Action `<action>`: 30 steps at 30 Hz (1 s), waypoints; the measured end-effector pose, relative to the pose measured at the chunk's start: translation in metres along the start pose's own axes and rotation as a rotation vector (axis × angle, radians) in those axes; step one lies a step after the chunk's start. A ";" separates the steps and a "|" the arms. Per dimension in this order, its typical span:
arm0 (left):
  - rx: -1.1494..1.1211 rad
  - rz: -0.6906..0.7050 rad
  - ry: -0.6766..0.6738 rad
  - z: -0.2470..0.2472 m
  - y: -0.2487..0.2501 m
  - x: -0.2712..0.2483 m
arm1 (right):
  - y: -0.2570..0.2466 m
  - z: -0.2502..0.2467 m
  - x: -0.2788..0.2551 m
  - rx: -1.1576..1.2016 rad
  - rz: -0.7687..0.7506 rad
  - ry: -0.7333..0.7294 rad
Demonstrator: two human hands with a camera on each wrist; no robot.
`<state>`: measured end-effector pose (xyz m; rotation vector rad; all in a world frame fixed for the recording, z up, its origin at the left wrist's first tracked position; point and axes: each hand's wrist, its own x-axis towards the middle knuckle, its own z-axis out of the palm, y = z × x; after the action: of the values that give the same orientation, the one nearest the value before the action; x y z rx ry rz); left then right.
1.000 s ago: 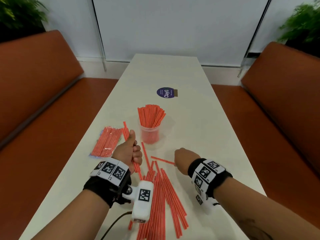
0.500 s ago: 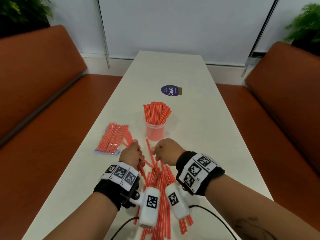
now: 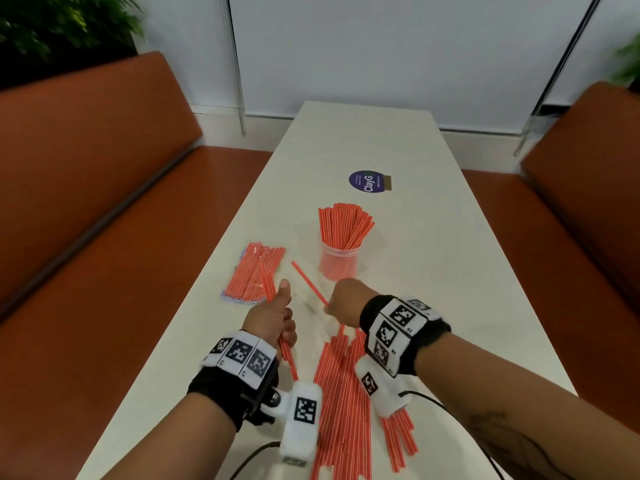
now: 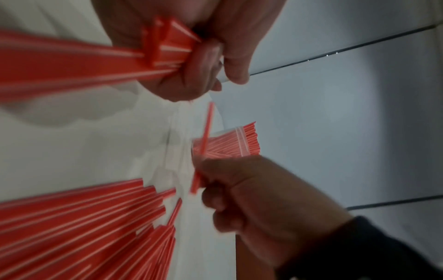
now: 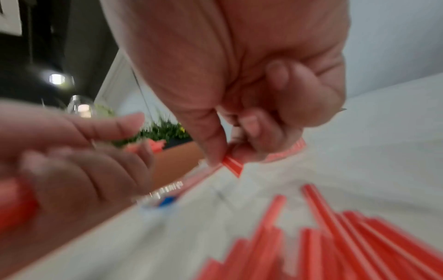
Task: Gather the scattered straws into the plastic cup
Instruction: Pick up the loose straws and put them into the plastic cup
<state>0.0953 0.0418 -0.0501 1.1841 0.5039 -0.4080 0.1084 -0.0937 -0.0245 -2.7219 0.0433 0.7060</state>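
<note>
Dozens of red straws [image 3: 341,393] are lying fanned out on the white bench [image 3: 433,271] right under the person's wrists, their long axes running roughly away from the body toward the plastic cup [image 3: 338,263]. The left hand [image 3: 273,315] is gripping a small bundle of straws [image 3: 281,341] in a fist, thumb up, the bundle slanting up and away from the wrist. The right hand [image 3: 344,301] is pinching a single straw [image 3: 309,284] by its near end between thumb and curled fingers; its free end is pointing up and left, toward the gap between the two hands. I judge that straw is about to be passed into the left bundle, since the hands are close together and the straw is tilting that way.

Beyond both hands, and nearer the right one, the cup is standing upright, clear and already packed with straws splaying out at the top. The straws are thin, straight and red with fine white stripes. A clear bag of more straws [image 3: 254,271] is lying flat beside the left hand.
</note>
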 end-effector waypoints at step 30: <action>0.084 -0.005 -0.195 0.046 -0.034 -0.028 | 0.062 0.021 -0.074 0.288 0.256 -0.019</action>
<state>0.0612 -0.0120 -0.0466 1.2093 0.3236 -0.5473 0.0268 -0.1494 -0.0248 -2.4556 0.4603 0.7312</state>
